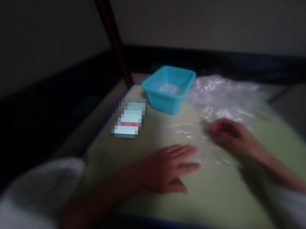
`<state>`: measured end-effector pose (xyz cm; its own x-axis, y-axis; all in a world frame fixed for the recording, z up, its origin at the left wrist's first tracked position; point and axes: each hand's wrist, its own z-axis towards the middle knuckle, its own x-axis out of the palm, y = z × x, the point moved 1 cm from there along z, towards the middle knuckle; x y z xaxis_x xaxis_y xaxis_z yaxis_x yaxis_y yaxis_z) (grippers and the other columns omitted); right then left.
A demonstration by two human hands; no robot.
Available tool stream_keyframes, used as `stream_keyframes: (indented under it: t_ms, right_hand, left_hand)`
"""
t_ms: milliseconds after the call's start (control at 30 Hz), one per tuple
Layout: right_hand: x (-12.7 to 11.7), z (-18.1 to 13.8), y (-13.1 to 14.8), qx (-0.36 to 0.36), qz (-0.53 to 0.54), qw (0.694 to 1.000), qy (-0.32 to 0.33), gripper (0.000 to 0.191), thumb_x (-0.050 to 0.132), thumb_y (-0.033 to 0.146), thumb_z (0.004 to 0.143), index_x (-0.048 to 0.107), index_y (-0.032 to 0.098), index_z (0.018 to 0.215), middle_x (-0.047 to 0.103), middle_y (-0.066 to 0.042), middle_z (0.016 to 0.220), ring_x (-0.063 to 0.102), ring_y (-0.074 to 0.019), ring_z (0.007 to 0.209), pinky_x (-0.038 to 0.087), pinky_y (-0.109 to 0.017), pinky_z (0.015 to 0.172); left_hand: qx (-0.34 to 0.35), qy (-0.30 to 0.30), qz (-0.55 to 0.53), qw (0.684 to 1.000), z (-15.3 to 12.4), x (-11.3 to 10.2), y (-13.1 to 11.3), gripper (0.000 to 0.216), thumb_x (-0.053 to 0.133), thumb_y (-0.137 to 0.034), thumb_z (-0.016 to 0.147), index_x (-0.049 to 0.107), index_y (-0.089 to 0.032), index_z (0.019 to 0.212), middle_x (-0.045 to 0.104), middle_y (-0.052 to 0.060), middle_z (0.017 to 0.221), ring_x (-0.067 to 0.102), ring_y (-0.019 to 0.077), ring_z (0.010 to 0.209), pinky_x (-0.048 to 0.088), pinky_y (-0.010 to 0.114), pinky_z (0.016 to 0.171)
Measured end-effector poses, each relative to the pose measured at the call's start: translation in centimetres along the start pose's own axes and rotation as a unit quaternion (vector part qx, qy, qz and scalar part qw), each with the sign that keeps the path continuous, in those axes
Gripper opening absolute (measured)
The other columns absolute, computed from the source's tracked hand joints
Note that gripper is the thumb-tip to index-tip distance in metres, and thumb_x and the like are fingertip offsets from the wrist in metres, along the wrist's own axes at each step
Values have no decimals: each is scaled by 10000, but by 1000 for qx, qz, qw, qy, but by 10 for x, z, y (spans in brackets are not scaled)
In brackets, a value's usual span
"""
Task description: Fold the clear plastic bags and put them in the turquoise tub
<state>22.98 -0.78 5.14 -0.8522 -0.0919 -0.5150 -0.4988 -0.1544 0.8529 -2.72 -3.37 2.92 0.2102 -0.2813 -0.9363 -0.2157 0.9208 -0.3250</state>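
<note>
My left hand (169, 168) lies flat on the pale green table mat (215, 199), fingers stretched out towards a clear plastic sheet or bag (182, 133) spread in front of it. My right hand (227, 133) rests on the same clear plastic a little farther back, its fingers curled down onto the film. The picture is dim and blurred, so I cannot make out whether the right fingers pinch the plastic.
A turquoise plastic tub (169, 88) stands at the back of the mat. A heap of crumpled clear plastic bags (226, 94) lies to its right. A pixelated card or packet (129, 117) lies at the mat's left edge. A dark pole (113, 34) rises behind.
</note>
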Motion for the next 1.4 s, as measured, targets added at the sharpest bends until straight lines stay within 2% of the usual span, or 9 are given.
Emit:
stream_keyframes:
  t_ms: [167, 333, 567, 733, 867, 1000, 1100, 1300, 1400]
  right_hand:
    - [-1, -4, 4, -3, -42, 999, 0, 243, 571, 405, 798, 578, 187, 905, 713, -86, 806, 665, -205, 668, 515, -310, 546]
    - [6, -8, 7, -55, -192, 979, 37, 302, 433, 348, 891, 610, 165, 1052, 724, -109, 908, 673, -229, 690, 518, -370, 597]
    - [21, -9, 6, -215, -265, 936, 86, 350, 354, 274, 954, 576, 132, 1185, 652, -136, 1140, 609, -257, 1024, 489, -457, 885]
    - [33, -14, 6, -267, -265, 912, 165, 381, 398, 232, 948, 467, 208, 1323, 562, -70, 1321, 443, -227, 1278, 278, -527, 1100]
    - [27, -17, 13, -301, -259, 903, 162, 365, 412, 217, 939, 501, 203, 1293, 591, -59, 1294, 488, -206, 1245, 313, -474, 1097]
    - [9, -15, 14, -290, -289, 910, 68, 314, 371, 218, 941, 623, 197, 1128, 681, -64, 1145, 636, -222, 1037, 419, -458, 1013]
    - [8, -11, 7, -256, -313, 912, 67, 330, 343, 240, 953, 604, 178, 1146, 672, -87, 1154, 643, -235, 1017, 414, -491, 1005]
    - [25, -5, -7, -230, -313, 917, 95, 417, 344, 299, 960, 408, 186, 1356, 521, -107, 1365, 438, -279, 1286, 234, -619, 1075]
    - [20, -6, -3, -218, -278, 932, 77, 430, 367, 301, 946, 405, 195, 1360, 516, -116, 1367, 448, -282, 1278, 302, -580, 1057]
  left_hand:
    - [16, -41, 56, 997, 1, -6, 2, 594, 406, -515, 909, 442, -98, 1330, 405, 190, 1428, 309, 290, 1369, 278, 453, 1115]
    - [2, -105, 102, 989, -2, -10, 5, 451, 313, -406, 960, 552, -76, 1152, 649, 149, 1121, 571, 235, 1099, 416, 386, 998]
    - [69, -104, 68, 990, 5, -3, -8, 466, 348, -492, 937, 588, -108, 1048, 680, 129, 951, 623, 218, 933, 467, 376, 899]
    - [145, -98, 14, 984, 12, 10, -27, 506, 382, -538, 914, 572, -109, 1105, 682, 100, 893, 626, 205, 908, 478, 353, 875]
    - [163, -120, 5, 979, 14, 12, -32, 393, 413, -437, 932, 578, -116, 1087, 682, 80, 899, 624, 185, 926, 455, 340, 917]
    - [97, -190, 33, 977, 11, 0, -17, 249, 404, -234, 918, 594, -97, 1005, 686, 88, 923, 626, 182, 919, 459, 347, 901]
    - [92, -219, 25, 971, 8, -5, -8, 236, 417, -208, 896, 598, -87, 988, 685, 94, 873, 629, 185, 880, 480, 344, 856]
    - [84, -147, 13, 985, 8, 0, -10, 280, 432, -266, 892, 583, -109, 1066, 678, 101, 911, 621, 195, 897, 478, 361, 866]
    - [90, -140, 8, 986, 9, 0, -10, 308, 413, -283, 905, 573, -101, 1094, 674, 111, 923, 620, 197, 911, 469, 374, 884]
